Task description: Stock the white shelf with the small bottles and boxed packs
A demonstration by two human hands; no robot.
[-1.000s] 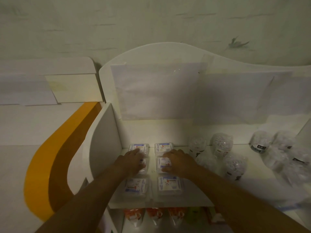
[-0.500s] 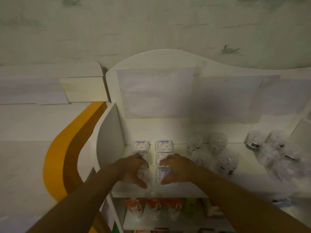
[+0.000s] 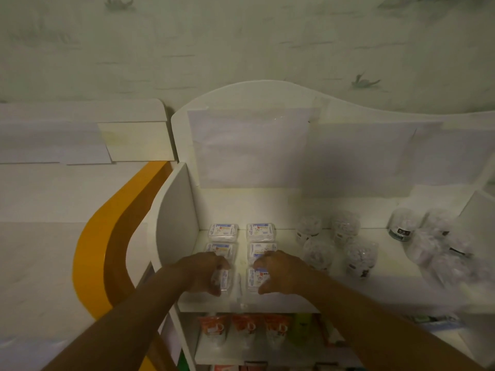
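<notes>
The white shelf stood against the wall in the head view, its top board already carrying most of the stock. Six boxed packs lay flat in two columns of three at the left end, just beside the curved side panel. The left hand was curled around the front pack of the left column, fingers over its far edge and thumb at its near edge. The right hand gripped the front pack of the right column the same way. Both front packs rested on the board, close to its front lip. To the right stood a cluster of small bottles, and a further group sat blurred near the right edge. I judged the task well along: the packs looked placed and only being squared up, while whether more stock waited out of view could not be told. Open room remained behind the rear packs, between the two bottle groups, and along the front right of the board. The side panel hemmed the left hand closely, and the front lip left little margin for the nearest packs.
</notes>
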